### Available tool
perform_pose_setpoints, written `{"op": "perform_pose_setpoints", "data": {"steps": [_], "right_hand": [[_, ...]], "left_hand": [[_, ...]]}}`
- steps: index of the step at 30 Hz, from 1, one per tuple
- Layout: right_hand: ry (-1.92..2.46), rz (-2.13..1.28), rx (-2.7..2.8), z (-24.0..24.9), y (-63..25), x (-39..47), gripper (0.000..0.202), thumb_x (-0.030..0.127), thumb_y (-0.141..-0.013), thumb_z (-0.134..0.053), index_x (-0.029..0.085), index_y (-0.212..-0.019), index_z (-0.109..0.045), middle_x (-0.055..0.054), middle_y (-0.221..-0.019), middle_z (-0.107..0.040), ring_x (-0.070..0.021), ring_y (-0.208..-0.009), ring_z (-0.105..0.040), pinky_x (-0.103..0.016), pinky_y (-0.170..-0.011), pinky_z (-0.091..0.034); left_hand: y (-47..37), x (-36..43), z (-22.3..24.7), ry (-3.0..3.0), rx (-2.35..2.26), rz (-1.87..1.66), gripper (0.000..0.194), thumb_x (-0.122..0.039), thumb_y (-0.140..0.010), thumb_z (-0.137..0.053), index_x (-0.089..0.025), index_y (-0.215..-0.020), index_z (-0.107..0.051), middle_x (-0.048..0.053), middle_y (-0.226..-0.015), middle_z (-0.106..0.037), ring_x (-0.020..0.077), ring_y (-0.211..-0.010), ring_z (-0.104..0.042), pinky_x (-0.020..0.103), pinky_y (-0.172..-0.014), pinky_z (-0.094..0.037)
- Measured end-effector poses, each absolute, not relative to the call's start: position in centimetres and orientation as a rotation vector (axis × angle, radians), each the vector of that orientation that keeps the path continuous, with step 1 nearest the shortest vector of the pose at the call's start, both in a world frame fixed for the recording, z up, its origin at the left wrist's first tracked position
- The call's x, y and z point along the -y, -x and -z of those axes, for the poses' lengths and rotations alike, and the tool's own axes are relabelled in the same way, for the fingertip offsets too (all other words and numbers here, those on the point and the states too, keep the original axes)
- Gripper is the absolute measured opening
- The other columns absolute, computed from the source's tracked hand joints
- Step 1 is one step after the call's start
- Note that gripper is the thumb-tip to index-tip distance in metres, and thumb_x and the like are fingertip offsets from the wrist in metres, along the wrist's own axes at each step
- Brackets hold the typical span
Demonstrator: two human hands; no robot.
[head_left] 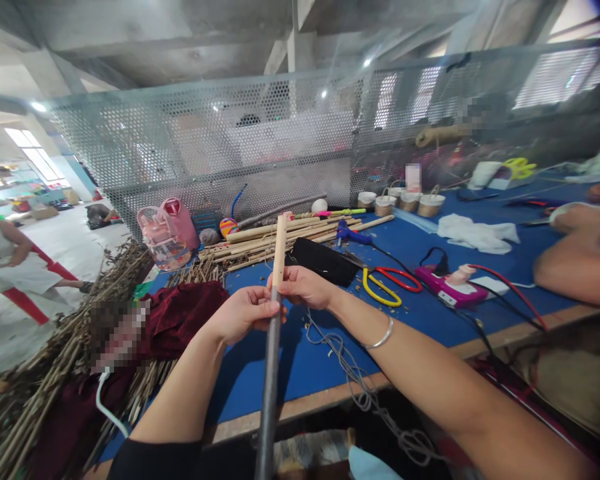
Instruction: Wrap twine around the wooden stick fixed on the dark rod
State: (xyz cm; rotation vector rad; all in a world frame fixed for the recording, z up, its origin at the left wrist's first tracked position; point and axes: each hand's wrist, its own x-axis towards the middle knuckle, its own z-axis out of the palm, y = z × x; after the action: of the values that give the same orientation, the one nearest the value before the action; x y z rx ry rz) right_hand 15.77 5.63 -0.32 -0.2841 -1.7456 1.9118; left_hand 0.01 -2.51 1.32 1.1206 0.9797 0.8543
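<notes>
Over the blue table, a long dark grey rod (269, 387) rises from my lap, tilted up and away. At its upper end it meets a pale wooden stick (280, 250) with small dark holes. My left hand (247, 312) is closed round the top of the rod, thumb on its near side. Just above, my right hand (303, 287) pinches the lower part of the wooden stick, close to the joint. Whether the stick sits inside the rod is hidden by my fingers. A thin grey cord (347, 363) trails below my right hand, over the table's edge.
Scissors (383, 287), a blue glue gun (353, 233), a black cloth (325, 262) and a purple power strip (450, 287) lie to the right. Wooden sticks (250, 243) lie behind. Dried stalks (65, 333) and dark red cloth (185, 313) fill the left. A co-worker's arm (580, 257) rests far right.
</notes>
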Motion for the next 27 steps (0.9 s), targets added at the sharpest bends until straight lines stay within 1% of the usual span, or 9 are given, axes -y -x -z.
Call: {"op": "perform_pose_setpoints", "data": {"steps": [5,9,12,14,17,19,22,25,27], "right_hand": [[0.315,-1.872,1.769,0.4,-15.6,-5.5,0.037,0.042,-0.068,-0.069,0.01,-0.082,-0.056,0.004,-0.058,-0.053,-0.0006,-0.037,-0.028,-0.018,-0.034,-0.015],[0.296,-1.906,1.726,0.2,-15.7,-5.5,0.04,0.044,-0.065,-0.071,0.01,-0.083,-0.056,0.004,-0.06,-0.054,-0.0006,-0.036,-0.03,-0.018,-0.033,-0.016],[0.292,-1.907,1.729,0.1,-15.7,-5.3,0.039,0.043,-0.065,-0.071,0.01,-0.08,-0.055,0.004,-0.057,-0.052,-0.001,-0.036,-0.032,-0.017,-0.033,-0.017],[0.286,-1.923,1.74,0.2,-15.5,-5.1,0.04,0.044,-0.066,-0.07,0.011,-0.08,-0.053,0.003,-0.057,-0.054,-0.0026,-0.038,-0.038,-0.017,-0.035,-0.02],[0.284,-1.945,1.72,0.6,-15.1,-5.2,0.044,0.047,-0.068,-0.068,0.013,-0.087,-0.048,0.003,-0.059,-0.056,-0.0037,-0.039,-0.041,-0.016,-0.035,-0.021],[0.3,-1.921,1.681,0.8,-14.9,-5.5,0.042,0.047,-0.072,-0.065,0.016,-0.091,-0.044,0.008,-0.052,-0.048,-0.0024,-0.035,-0.031,-0.015,-0.034,-0.017],[0.334,-1.915,1.654,0.4,-15.2,-5.9,0.034,0.041,-0.076,-0.062,0.019,-0.091,-0.04,0.012,-0.046,-0.035,-0.0026,-0.035,-0.02,-0.015,-0.034,-0.014],[0.324,-1.933,1.702,-0.7,-17.4,-4.8,0.029,0.036,-0.076,-0.062,0.019,-0.089,-0.041,0.012,-0.047,-0.034,-0.0029,-0.036,-0.021,-0.015,-0.035,-0.017],[0.288,-1.892,1.765,-1.2,-20.0,-2.9,0.028,0.036,-0.077,-0.062,0.018,-0.088,-0.044,0.01,-0.049,-0.038,-0.0034,-0.038,-0.028,-0.016,-0.037,-0.023]], "left_hand": [[-0.4,2.6,-1.1,-1.18,-1.06,-0.971,0.041,-0.034,-0.055,-0.08,-0.014,-0.082,-0.056,-0.004,-0.058,-0.054,0.0081,-0.049,-0.053,0.017,-0.043,-0.036],[-0.1,2.6,-1.4,-1.152,-1.069,-0.903,0.034,-0.034,-0.06,-0.077,-0.012,-0.075,-0.056,0.003,-0.067,-0.062,0.0132,-0.06,-0.061,0.021,-0.051,-0.044],[-0.4,2.9,-1.6,-1.103,-1.002,-0.893,0.037,-0.035,-0.063,-0.075,-0.011,-0.084,-0.057,0.008,-0.076,-0.064,0.0148,-0.065,-0.063,0.021,-0.054,-0.046],[-1.2,3.1,-1.6,-1.074,-0.976,-0.983,0.042,-0.038,-0.065,-0.073,-0.014,-0.093,-0.053,0.004,-0.074,-0.062,0.0133,-0.06,-0.062,0.022,-0.054,-0.047],[-2.8,3.4,-1.4,-1.04,-0.974,-1.176,0.038,-0.045,-0.07,-0.066,-0.018,-0.091,-0.048,-0.005,-0.059,-0.05,0.0064,-0.044,-0.048,0.019,-0.044,-0.043],[-3.6,3.6,-1.3,-0.988,-1.008,-1.277,0.036,-0.05,-0.073,-0.06,-0.019,-0.086,-0.046,-0.008,-0.055,-0.042,0.0037,-0.039,-0.037,0.014,-0.035,-0.033],[-3.6,3.6,-1.4,-0.907,-1.053,-1.33,0.037,-0.054,-0.076,-0.055,-0.019,-0.087,-0.048,-0.009,-0.053,-0.036,0.0029,-0.036,-0.029,0.012,-0.031,-0.023],[-2.6,3.2,-1.6,-0.868,-1.078,-1.291,0.035,-0.052,-0.076,-0.055,-0.019,-0.08,-0.046,-0.009,-0.05,-0.033,0.0026,-0.035,-0.026,0.012,-0.03,-0.02],[-1.9,3.0,-1.6,-0.847,-1.074,-1.285,0.034,-0.05,-0.075,-0.057,-0.019,-0.074,-0.042,-0.009,-0.05,-0.034,0.0024,-0.035,-0.025,0.012,-0.03,-0.02]]}}
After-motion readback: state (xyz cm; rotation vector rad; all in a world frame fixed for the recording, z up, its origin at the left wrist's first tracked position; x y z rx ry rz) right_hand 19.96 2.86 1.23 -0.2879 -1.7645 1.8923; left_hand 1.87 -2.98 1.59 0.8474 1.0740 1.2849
